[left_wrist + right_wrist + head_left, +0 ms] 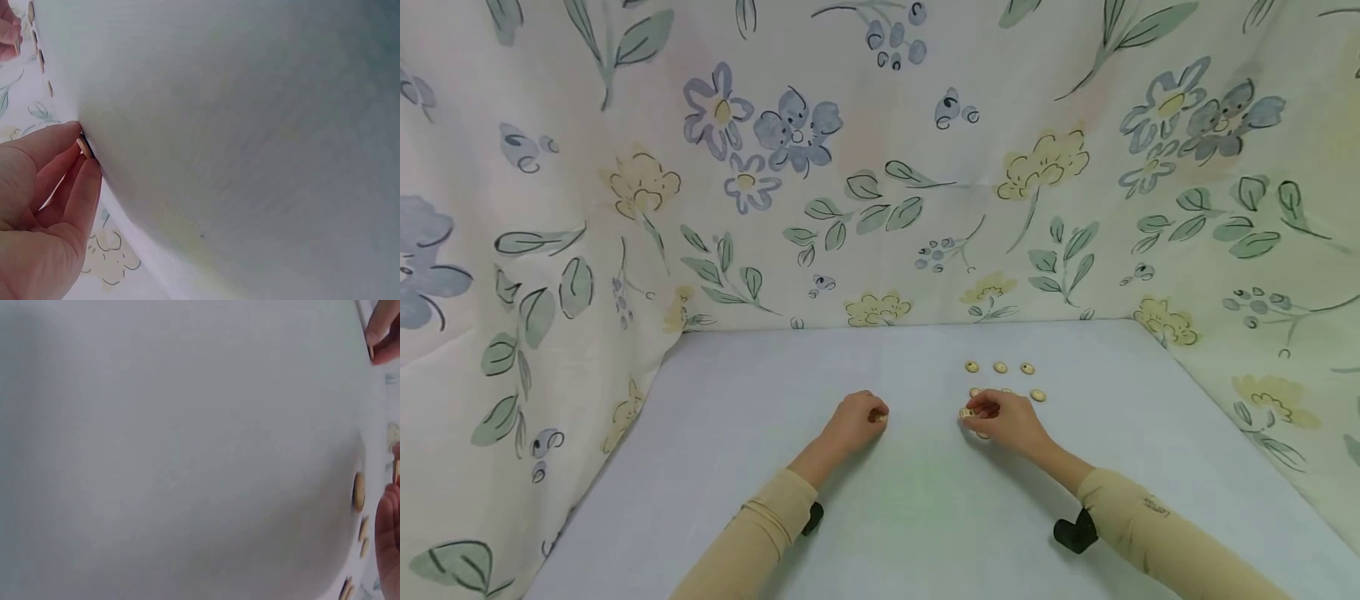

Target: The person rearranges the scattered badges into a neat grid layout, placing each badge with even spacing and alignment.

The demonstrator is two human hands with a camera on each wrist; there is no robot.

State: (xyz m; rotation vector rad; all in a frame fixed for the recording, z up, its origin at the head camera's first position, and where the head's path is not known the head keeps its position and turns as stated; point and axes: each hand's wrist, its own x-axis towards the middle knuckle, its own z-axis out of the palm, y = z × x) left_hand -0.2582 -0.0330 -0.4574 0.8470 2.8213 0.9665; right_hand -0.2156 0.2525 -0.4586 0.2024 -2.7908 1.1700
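Observation:
My left hand [856,422] is low over the white table, pinching a small round wooden disc [86,147] between thumb and fingertips; in the head view that disc is mostly hidden by the fingers. To its right, my right hand [1006,423] holds another small wooden disc [967,413] at its thumb and fingertips, slightly above the table. One loose disc [982,435] lies right under the right hand, partly covered. Beyond that hand a nearer row, including a disc [1038,395], is partly hidden by the fingers. Farther back lies a row of 3, with a disc [1000,367] in its middle.
The white table top [760,383] extends around both hands. A floral cloth [880,233] hangs behind the table and along its sides. Black wrist devices show under the sleeves, one of them a black block [1075,532] below the right forearm.

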